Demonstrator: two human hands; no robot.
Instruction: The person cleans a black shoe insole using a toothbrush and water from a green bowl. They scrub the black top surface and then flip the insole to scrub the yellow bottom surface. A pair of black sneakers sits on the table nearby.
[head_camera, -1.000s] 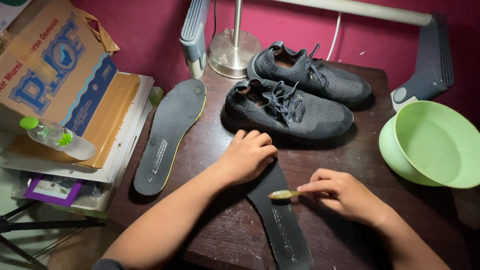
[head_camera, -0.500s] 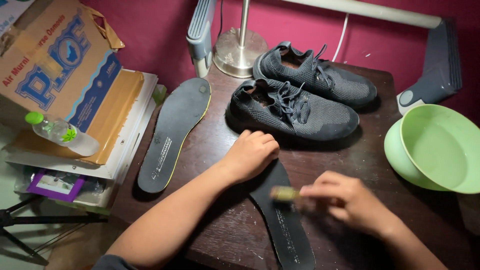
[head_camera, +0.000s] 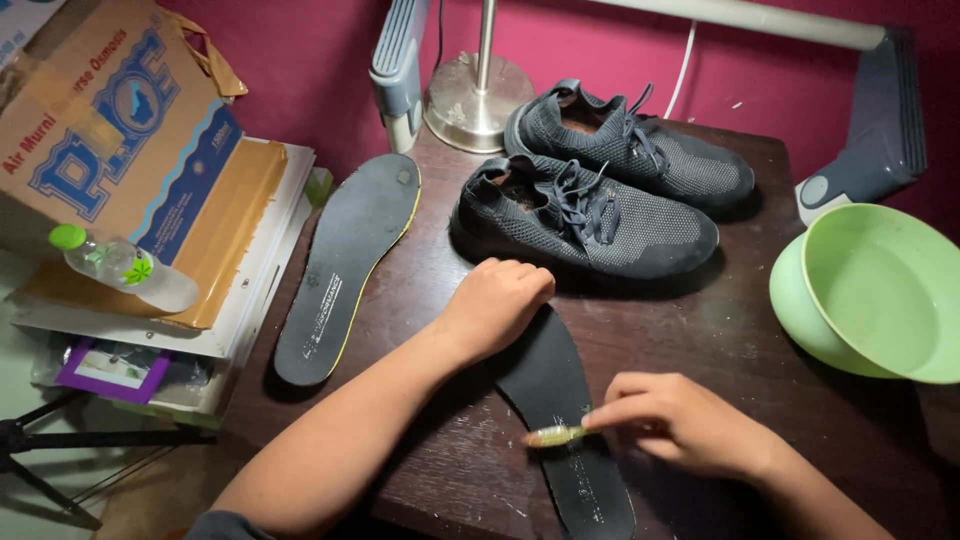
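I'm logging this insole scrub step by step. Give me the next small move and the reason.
Probably draw the small brush along the dark insole toward its bare near end. The right hand holds the brush with its head on the insole's middle, and the left hand presses down on the far end, so the insole looks pinned for a stroke.

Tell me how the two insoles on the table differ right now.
The near insole lies under both hands: the left hand presses its upper end and the right hand holds a small brush on it. The far insole lies alone, untouched, beside the shoes. The far insole shows a yellow-green edge; the near one shows none. Both are dark, flat and lie on the dark wooden table.
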